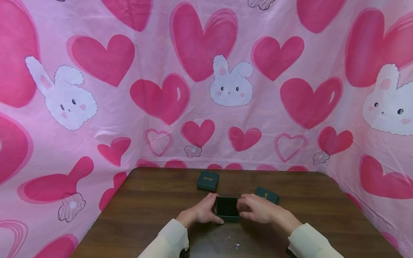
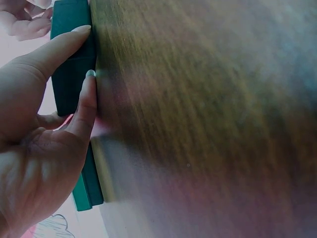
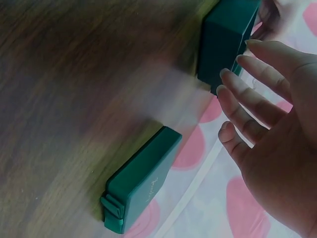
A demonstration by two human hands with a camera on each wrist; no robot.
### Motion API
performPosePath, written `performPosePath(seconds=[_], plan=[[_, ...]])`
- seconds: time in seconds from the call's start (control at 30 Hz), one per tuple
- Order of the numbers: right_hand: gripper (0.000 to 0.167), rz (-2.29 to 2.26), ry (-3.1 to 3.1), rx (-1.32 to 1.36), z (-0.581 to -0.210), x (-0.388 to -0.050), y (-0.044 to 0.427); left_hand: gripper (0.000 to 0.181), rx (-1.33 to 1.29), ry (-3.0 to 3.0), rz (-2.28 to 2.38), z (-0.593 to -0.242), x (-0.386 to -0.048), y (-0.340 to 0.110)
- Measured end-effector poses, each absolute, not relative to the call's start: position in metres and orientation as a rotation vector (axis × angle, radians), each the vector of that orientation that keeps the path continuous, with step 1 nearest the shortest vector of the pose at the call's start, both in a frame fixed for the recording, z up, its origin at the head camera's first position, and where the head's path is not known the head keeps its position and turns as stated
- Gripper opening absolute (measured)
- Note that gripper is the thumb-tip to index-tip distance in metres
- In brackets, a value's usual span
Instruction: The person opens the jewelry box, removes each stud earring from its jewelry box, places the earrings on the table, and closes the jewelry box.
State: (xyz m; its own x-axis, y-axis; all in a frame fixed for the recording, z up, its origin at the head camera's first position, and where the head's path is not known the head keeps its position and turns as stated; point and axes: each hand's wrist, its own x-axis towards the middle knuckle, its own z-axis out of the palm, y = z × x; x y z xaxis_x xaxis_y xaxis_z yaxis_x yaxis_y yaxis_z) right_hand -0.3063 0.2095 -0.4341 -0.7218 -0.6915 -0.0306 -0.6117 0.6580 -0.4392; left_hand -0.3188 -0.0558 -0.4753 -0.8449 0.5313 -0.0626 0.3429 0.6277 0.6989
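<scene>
A small green jewelry box [image 1: 228, 218] with a black inside sits on the table, its top uncovered. My left hand [image 1: 204, 211] grips it from the left; in the left wrist view the thumb [image 2: 69, 47] lies along its front face and other fingers are at its side. My right hand [image 1: 256, 208] is at the right rim, with loosely bent, spread fingers [image 3: 252, 99] in the right wrist view. Whether those fingertips touch the rim or the black inside, I cannot tell. Two tiny stud-like pieces, one with a blue-white head [image 1: 237, 246] and a thinner one [image 1: 229, 238], lie nearer me.
Beyond my right hand lies a green box lid [image 1: 267, 194] with gold lettering and a bow [image 3: 114, 210]. Another green box [image 1: 208, 180] with gold lettering stands behind, to the left. A pink heart-patterned cloth [image 1: 226, 118] hangs around the brown wooden table [image 1: 145, 211].
</scene>
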Motion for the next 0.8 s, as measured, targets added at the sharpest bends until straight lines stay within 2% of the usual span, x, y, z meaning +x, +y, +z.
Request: performPosePath(seconds=[0.8], plan=[[0.031,-0.521,2.89,-0.947,-0.446,-0.313,0.236,0.075,0.743,2.589,1.022,-0.476,-0.32,-0.057]])
